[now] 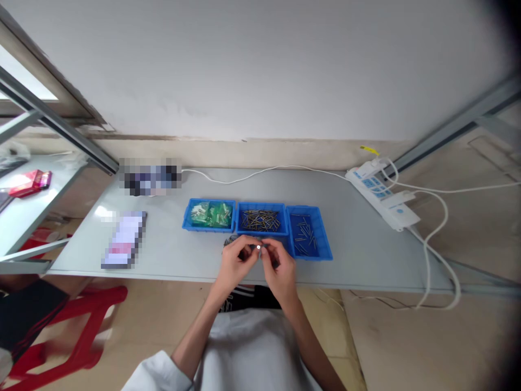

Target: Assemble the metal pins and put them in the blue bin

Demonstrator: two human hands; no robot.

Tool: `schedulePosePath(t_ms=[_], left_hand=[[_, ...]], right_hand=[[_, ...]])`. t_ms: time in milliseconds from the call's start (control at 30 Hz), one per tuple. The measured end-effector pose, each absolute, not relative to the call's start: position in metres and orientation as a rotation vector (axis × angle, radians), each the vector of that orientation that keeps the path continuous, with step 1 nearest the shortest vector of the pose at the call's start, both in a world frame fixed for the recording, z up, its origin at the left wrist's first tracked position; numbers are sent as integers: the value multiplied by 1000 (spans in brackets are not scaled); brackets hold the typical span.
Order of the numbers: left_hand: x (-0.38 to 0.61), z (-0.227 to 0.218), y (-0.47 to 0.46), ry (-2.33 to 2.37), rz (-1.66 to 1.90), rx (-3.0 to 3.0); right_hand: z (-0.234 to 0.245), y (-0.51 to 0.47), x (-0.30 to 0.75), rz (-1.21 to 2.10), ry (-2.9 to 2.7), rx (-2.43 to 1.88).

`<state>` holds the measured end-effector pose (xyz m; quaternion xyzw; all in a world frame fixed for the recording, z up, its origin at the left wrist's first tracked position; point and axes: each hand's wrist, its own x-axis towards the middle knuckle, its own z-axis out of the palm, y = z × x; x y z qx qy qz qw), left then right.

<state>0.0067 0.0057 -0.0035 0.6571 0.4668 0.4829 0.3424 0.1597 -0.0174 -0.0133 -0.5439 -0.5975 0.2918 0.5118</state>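
We've got left hand [236,259] and right hand [282,266] fingertips pinched closed on a small white-ended piece [258,247], just in front of the middle blue bin [262,207]. Metal pins [260,221] inside it.

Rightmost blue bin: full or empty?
Neither: partly filled. Thin metal pins lie scattered in the rightmost blue bin, with bare blue showing between them; the pile in the middle bin looks far denser.
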Motion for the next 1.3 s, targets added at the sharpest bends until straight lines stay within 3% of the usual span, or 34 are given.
schedulePosePath(t_ms=[1300], left_hand=[[8, -5, 6, 1215, 1260, 1666]], right_hand=[[-15, -20, 156, 460, -1478, -1237]])
